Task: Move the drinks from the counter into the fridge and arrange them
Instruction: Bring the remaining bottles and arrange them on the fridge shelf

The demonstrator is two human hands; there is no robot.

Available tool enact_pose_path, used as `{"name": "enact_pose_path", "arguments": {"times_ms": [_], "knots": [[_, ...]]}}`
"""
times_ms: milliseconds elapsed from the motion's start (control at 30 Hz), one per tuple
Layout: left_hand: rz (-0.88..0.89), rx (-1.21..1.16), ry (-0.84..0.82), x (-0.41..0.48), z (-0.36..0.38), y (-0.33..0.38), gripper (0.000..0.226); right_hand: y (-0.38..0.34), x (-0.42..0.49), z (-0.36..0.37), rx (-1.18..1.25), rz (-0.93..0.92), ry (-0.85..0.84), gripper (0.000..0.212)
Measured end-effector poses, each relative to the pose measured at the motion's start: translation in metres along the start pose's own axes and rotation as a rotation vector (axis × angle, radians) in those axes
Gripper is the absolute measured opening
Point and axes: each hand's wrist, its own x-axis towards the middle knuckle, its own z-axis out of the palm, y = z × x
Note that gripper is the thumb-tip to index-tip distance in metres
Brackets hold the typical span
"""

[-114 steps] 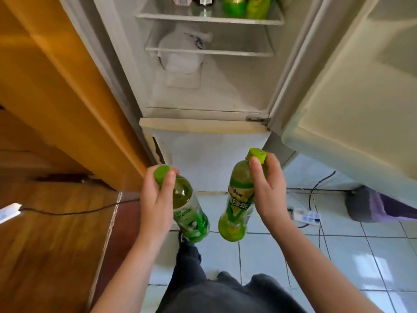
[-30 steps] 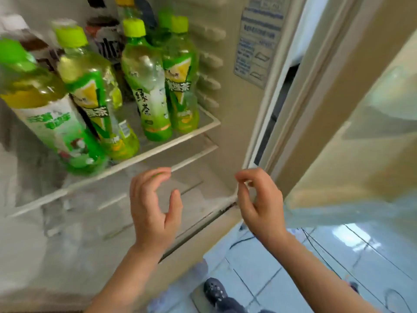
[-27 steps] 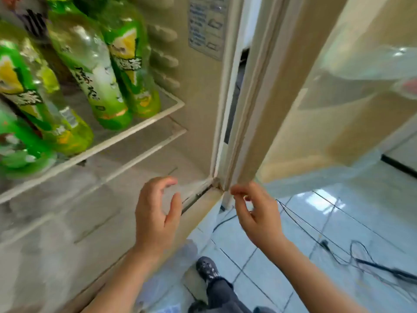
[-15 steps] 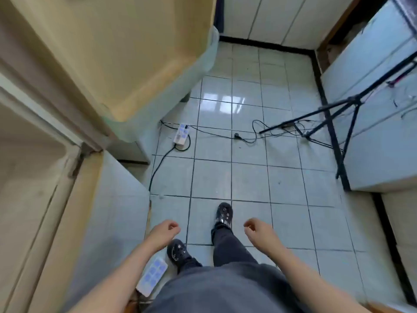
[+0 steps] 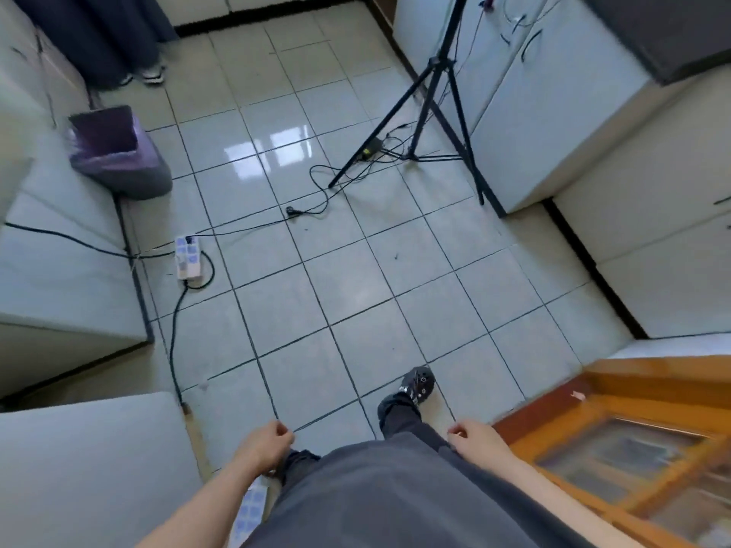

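Nothing is being carried here. The left hand point(image 5: 267, 442) is hung low beside the hip with its fingers point(image 5: 285, 432) curled loosely inward around nothing, and the right hand point(image 5: 472, 439) is held the same way, fingers half-closed on air. That relaxed, empty curl is probably what gets seen between trips: both hands are freed up so more bottles can be grabbed.

No drinks can be spotted anywhere, and no fridge interior is shown either, so where the bottles sit can't be told. Only a dark worktop edge point(image 5: 680, 29) is caught far ahead and to the right of the right fingers, likely the counter.

Ahead of both sets of fingers, tiled floor point(image 5: 356, 290) is laid out. A power strip point(image 5: 188, 257) and its cable are left well forward of the left fingers, a purple-lined bin point(image 5: 118, 152) further beyond that, and a tripod point(image 5: 431, 112) is parked far ahead of the right fingers. A shoe point(image 5: 417, 383) is planted just forward, between the hands.

As for brands or writing: nothing readable is shown.
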Motion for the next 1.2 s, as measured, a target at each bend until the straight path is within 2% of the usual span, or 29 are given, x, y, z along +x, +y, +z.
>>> {"name": "enact_pose_path", "arguments": {"times_ms": [67,167,300,467,633,800,967,1067,1200], "knots": [[0.019,0.049,0.023,0.015,-0.004,0.051,0.011,0.025,0.012,-0.032,0.005,0.006,0.017,0.024],[0.069,0.056,0.072,0.035,-0.006,0.136,0.028,0.067,0.032,-0.081,0.082,0.044,0.070,0.019],[0.187,0.125,0.085,0.049,0.000,0.241,0.029,0.119,0.048,-0.140,0.166,0.094,0.146,0.020],[0.340,0.424,0.023,0.049,0.013,0.334,0.028,0.166,0.054,-0.174,0.360,0.173,0.224,0.020],[0.394,0.592,-0.050,0.077,0.007,0.412,0.029,0.196,0.064,-0.184,0.513,0.237,0.157,0.024],[0.343,0.738,-0.152,0.125,0.003,0.520,0.035,0.239,0.076,-0.204,0.770,0.319,0.101,0.022],[0.413,0.859,-0.166,0.169,0.002,0.667,0.033,0.291,0.076,-0.263,0.936,0.528,0.213,0.008],[0.496,0.935,-0.177,0.182,0.007,0.761,0.034,0.308,0.081,-0.307,1.010,0.603,0.320,0.010],[0.615,1.004,-0.128,0.193,0.019,0.878,0.035,0.314,0.094,-0.362,1.152,0.646,0.446,0.026]]}}
